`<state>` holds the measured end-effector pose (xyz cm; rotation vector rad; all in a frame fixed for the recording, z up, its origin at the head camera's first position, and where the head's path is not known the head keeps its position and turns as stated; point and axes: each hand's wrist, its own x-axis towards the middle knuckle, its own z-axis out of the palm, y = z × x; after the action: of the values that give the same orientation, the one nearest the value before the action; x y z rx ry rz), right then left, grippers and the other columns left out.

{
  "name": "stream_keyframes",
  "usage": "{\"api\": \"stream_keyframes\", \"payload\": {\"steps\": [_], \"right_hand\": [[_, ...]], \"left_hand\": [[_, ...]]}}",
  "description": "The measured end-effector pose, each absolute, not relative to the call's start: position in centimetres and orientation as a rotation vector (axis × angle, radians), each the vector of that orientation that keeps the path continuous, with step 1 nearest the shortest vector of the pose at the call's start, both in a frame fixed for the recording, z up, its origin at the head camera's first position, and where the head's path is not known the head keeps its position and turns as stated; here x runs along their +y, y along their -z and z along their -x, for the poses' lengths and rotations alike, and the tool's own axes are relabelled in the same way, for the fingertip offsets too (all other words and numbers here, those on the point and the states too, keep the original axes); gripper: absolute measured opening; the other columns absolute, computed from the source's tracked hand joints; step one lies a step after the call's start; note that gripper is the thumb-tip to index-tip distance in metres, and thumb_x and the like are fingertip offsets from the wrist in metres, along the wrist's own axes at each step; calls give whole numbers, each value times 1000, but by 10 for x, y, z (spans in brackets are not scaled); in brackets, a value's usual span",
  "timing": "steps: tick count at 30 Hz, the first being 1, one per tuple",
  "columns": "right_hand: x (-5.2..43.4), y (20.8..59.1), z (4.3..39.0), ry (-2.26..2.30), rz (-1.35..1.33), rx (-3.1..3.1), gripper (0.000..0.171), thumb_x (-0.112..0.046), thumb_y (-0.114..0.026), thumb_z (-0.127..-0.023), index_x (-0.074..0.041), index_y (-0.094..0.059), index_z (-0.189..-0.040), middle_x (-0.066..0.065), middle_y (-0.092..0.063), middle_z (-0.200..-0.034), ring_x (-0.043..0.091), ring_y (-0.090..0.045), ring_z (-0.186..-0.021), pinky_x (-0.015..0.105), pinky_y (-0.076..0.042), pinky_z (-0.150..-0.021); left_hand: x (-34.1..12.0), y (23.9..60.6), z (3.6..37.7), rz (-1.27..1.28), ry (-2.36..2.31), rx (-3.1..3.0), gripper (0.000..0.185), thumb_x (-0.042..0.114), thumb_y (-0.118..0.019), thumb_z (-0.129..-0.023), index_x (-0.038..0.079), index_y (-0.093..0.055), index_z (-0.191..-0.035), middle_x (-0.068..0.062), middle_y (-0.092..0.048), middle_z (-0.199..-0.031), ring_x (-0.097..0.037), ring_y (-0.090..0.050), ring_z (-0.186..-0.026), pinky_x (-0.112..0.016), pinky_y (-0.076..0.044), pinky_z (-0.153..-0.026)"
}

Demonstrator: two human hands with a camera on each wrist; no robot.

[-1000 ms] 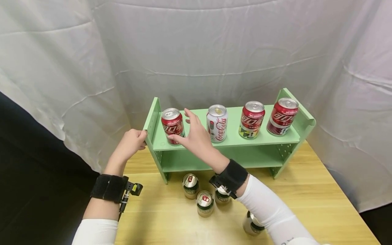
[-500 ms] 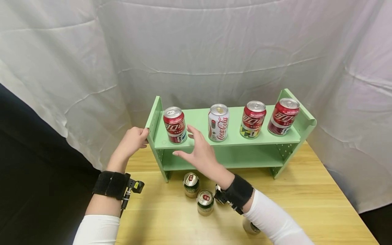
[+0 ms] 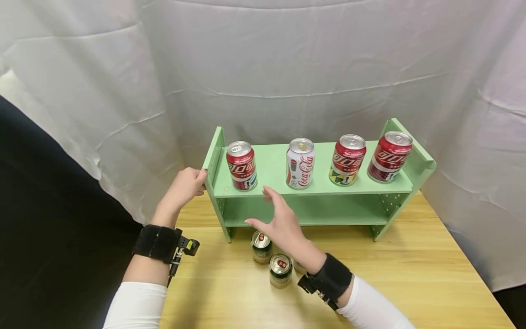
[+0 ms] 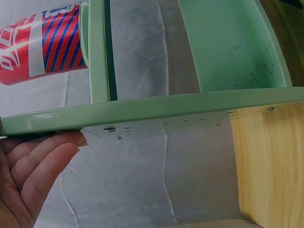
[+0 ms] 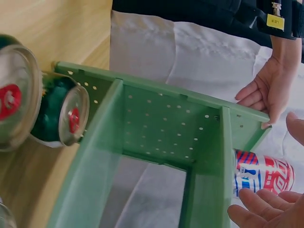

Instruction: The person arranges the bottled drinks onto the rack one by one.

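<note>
A small green shelf (image 3: 312,189) stands on a wooden worktop (image 3: 411,274), four cans in a row on its top board. The left hand (image 3: 185,185) grips the shelf's left end panel. The right hand (image 3: 283,224) hovers released, fingers spread, just before the leftmost red can (image 3: 241,165), apparently touching nothing. Green cans (image 3: 271,258) stand close beneath that wrist; a careless sweep could topple them.

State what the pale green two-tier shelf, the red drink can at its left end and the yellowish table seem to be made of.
Pale green two-tier shelf: probably painted wood or board; matt, with screw heads and peg holes in its side panels.
Red drink can: metal, likely aluminium; shiny silver top, glossy printed wall.
Yellowish table: wood or wood-look laminate; streaked grain, smooth sheen.
</note>
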<state>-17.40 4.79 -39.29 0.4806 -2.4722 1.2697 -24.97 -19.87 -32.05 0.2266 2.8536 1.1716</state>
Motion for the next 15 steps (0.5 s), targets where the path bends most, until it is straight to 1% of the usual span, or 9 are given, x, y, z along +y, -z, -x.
{"api": "stream_keyframes", "payload": {"steps": [5, 9, 12, 15], "right_hand": [[53, 404, 169, -1231, -457, -2513, 91, -38, -81, -70, -9, -35, -142, 8, -52, -135, 24, -53, -120, 43, -50, -95], [57, 413, 165, -1215, -419, -2534, 92, -38, -82, -69, -10, -34, -142, 7, -52, -135, 24, -54, -120, 44, -51, -94], [61, 418, 161, -1227, -405, -2537, 91, -38, -81, -70, -9, -35, -142, 7, -52, -135, 24, -53, -121, 45, -51, -93], [66, 424, 157, -1238, -383, -2548, 90, -38, -81, -71, -9, -35, -142, 7, -52, -136, 25, -53, -121, 46, -51, -93]], "left_hand": [[-198, 321, 252, -221, -1186, 2844, 40, 21, -30, -95, 10, -36, -58, -24, -63, -90, -32, -69, -83, -38, -60, -76], [-198, 321, 253, -227, -1183, 2844, 40, 22, -31, -95, 10, -37, -58, -25, -64, -91, -32, -69, -83, -38, -60, -76], [-199, 321, 253, -229, -1188, 2842, 40, 22, -31, -95, 10, -37, -58, -23, -64, -90, -30, -69, -81, -38, -60, -77], [-199, 321, 252, -225, -1190, 2836, 40, 21, -30, -95, 10, -36, -57, -20, -63, -85, -28, -69, -80, -39, -60, -77]]}}
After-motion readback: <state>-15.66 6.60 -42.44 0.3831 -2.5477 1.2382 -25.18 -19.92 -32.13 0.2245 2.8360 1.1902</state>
